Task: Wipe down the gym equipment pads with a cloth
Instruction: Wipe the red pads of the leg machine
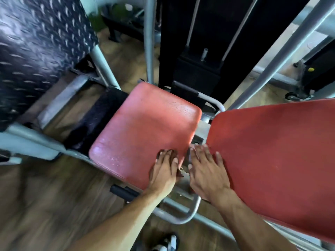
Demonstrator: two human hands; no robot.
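Left hand (164,172) flat, fingers straight, on red seat pad (143,129) at frame centre; right hand (206,171) spread on red back pad (275,156), right. No cloth visible. Fetch cloth; wipe with overlapping strokes, edges included.

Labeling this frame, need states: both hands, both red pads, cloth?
left hand: open, flat on the seat pad
right hand: open, at the gap by the back pad
seat pad: level, surface speckled
back pad: tilted, bare
cloth: not visible
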